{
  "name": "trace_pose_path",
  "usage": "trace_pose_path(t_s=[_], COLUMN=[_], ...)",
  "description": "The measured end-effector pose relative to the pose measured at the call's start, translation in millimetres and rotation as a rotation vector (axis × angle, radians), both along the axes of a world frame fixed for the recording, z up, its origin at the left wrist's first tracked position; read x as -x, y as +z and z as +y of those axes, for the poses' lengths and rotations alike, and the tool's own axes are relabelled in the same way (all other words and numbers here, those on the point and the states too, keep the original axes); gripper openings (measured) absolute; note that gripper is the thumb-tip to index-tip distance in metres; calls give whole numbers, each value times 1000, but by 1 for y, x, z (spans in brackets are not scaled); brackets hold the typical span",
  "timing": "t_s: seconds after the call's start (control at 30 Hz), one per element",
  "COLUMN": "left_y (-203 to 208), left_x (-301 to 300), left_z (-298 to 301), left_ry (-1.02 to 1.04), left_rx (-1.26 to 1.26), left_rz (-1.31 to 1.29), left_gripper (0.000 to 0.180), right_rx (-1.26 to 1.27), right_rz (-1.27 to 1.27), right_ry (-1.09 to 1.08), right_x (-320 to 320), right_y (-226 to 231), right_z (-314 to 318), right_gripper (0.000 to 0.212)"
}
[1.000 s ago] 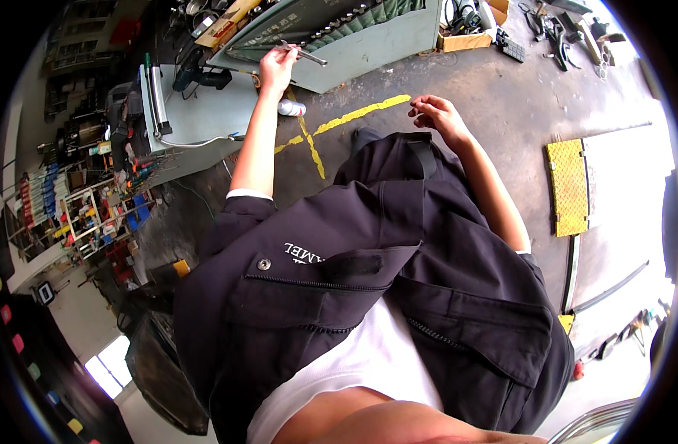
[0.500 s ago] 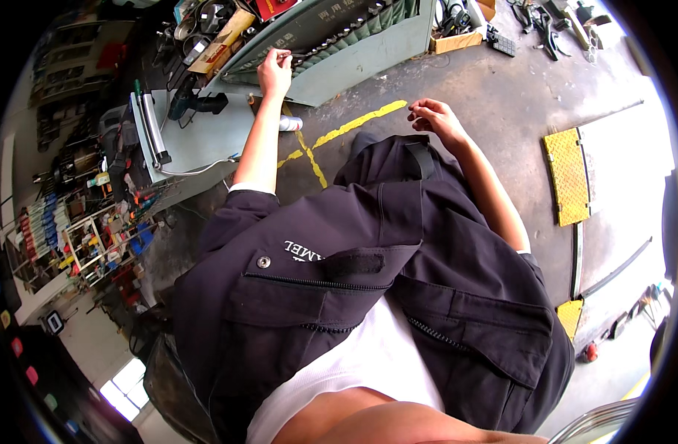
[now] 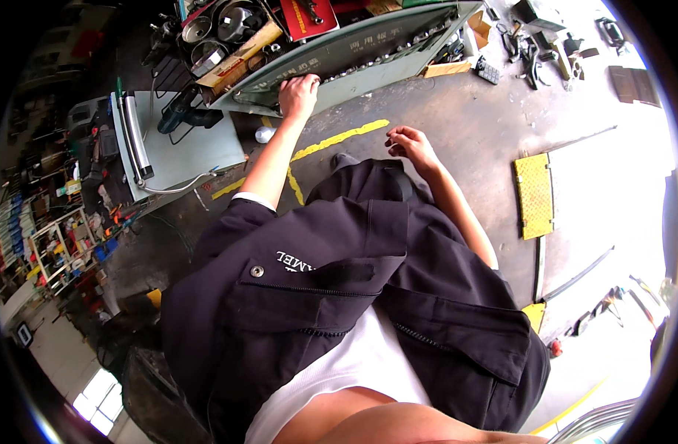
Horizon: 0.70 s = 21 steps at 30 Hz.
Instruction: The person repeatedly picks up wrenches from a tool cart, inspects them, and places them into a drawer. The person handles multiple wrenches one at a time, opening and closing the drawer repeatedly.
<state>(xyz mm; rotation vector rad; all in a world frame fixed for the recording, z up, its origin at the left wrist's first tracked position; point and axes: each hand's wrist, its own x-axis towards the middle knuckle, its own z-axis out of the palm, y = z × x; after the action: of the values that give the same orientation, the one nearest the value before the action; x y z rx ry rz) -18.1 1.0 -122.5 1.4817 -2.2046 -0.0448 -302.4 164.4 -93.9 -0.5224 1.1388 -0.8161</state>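
Observation:
My left hand reaches to the near edge of a grey-green metal tool rack. Its fingers are bent closed at a row of wrench ends lined up along the rack; what lies between the fingertips is too small to make out. My right hand hangs in the air over the floor, nearer to me than the rack. Its fingers are loosely bent and apart, and I see nothing in them.
Behind the rack are a red tray with a wrench on it and round metal parts. A cordless drill lies on a grey table at left. Pliers-like tools lie far right, and a yellow plate lies at right.
My left hand has moved right along the rack and now sits lower against its edge. The whole view has shifted, and my right hand stays loosely bent in the air.

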Motion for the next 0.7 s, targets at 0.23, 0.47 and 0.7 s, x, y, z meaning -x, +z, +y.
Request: trace_pose_path(t_s=[0.23, 0.47, 0.7], left_y=[-21, -35, -39], left_x=[0, 1, 1], left_z=[1, 2, 3], left_ry=[4, 77, 142], left_rx=[-24, -36, -97], left_rz=[-5, -52, 6], left_gripper=[8, 12, 17], right_rx=[14, 18, 177], right_rz=[74, 113, 253], right_ry=[24, 60, 157], right_x=[-31, -52, -65], right_y=[16, 35, 62], right_z=[-25, -51, -91], right_gripper=[17, 17, 22])
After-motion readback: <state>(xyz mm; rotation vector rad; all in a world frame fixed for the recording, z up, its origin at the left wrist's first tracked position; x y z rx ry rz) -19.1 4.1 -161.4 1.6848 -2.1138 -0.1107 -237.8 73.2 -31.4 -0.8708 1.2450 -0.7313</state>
